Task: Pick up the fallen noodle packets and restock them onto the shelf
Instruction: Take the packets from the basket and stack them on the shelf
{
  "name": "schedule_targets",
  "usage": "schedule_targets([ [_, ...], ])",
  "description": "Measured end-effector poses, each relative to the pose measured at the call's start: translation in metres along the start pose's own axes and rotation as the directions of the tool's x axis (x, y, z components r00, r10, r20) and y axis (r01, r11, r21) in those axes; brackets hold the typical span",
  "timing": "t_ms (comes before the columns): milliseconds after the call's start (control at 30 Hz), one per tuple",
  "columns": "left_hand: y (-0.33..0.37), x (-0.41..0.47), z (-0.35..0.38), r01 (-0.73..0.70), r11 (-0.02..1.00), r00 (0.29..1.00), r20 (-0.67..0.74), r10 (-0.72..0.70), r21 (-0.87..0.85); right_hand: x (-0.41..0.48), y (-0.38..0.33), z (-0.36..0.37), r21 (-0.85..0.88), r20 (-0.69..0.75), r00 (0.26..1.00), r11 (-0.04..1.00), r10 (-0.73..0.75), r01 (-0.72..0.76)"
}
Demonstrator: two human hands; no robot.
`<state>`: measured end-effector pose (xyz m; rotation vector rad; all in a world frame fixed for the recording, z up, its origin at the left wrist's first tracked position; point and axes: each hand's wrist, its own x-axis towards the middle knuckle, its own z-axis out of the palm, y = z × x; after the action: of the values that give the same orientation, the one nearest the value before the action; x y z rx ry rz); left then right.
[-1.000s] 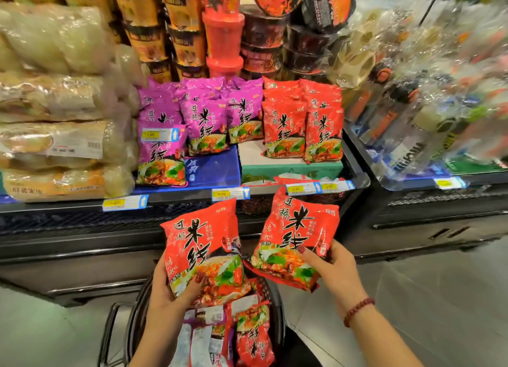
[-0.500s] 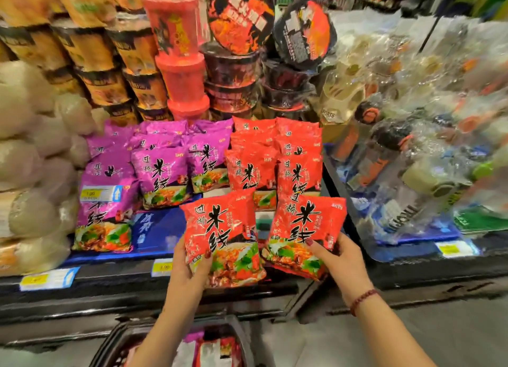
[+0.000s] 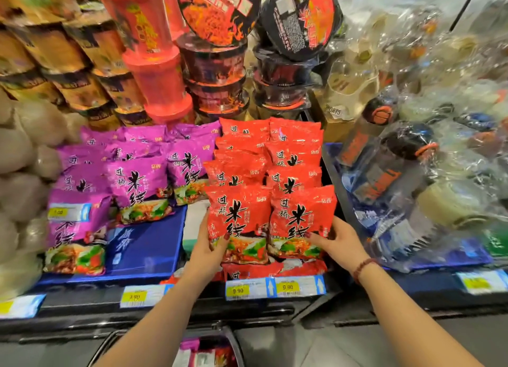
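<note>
Two red noodle packets stand upright side by side at the front of the red rows on the shelf. My left hand grips the left red packet at its lower left edge, thumb on the front. My right hand grips the right red packet at its lower right corner. Behind them rise two columns of red noodle packets. Another red packet lies flat under the held ones. More packets show in a basket at the bottom edge.
Purple noodle packets fill the shelf to the left, above a blue box. Cup and bowl noodles are stacked behind. Wrapped bottles crowd the right. Pale bagged noodles sit far left. Yellow price tags line the shelf edge.
Both hands have carried the two red packets up from over the basket and forward onto the shelf, against the front of the red rows. The view has moved closer to the shelf.
</note>
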<state>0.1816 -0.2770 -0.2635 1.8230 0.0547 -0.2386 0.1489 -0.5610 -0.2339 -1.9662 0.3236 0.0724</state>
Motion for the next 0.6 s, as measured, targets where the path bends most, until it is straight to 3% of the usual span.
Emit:
schedule_targets([
  [100, 0.000, -0.001, 0.004, -0.039, 0.994, 0.997, -0.058, 0.046, 0.103, -0.001, 0.002, 0.003, -0.137, -0.051, 0.998, 0.990, -0.037, 0.029],
  [200, 0.002, -0.008, 0.008, -0.107, 0.966, 0.975, -0.164, 0.148, 0.237, -0.009, 0.006, 0.014, -0.149, -0.241, 0.965, 0.986, -0.106, 0.071],
  [267, -0.002, -0.009, 0.008, -0.247, 0.882, 0.923, -0.180, 0.340, 0.401, -0.015, 0.014, 0.021, -0.322, -0.358, 0.879, 0.925, -0.315, 0.200],
  [333, -0.009, -0.005, 0.008, -0.405, 0.692, 0.861, -0.005, 0.508, 0.597, -0.014, 0.023, 0.023, -0.576, -0.280, 0.763, 0.738, -0.582, 0.351],
  [400, -0.013, 0.000, 0.010, -0.491, 0.442, 0.802, 0.191, 0.566, 0.750, -0.013, 0.027, 0.022, -0.736, -0.119, 0.721, 0.548, -0.683, 0.397],
  [467, -0.008, 0.006, 0.012, -0.478, 0.306, 0.805, 0.271, 0.527, 0.823, -0.012, 0.025, 0.020, -0.815, -0.016, 0.775, 0.457, -0.632, 0.357],
  [533, -0.002, 0.014, 0.014, -0.472, 0.258, 0.803, 0.290, 0.521, 0.843, -0.009, 0.020, 0.016, -0.837, 0.054, 0.835, 0.432, -0.547, 0.337],
  [600, 0.002, 0.021, 0.015, -0.473, 0.212, 0.793, 0.308, 0.526, 0.855, -0.002, 0.016, 0.016, -0.842, 0.107, 0.850, 0.407, -0.516, 0.354],
])
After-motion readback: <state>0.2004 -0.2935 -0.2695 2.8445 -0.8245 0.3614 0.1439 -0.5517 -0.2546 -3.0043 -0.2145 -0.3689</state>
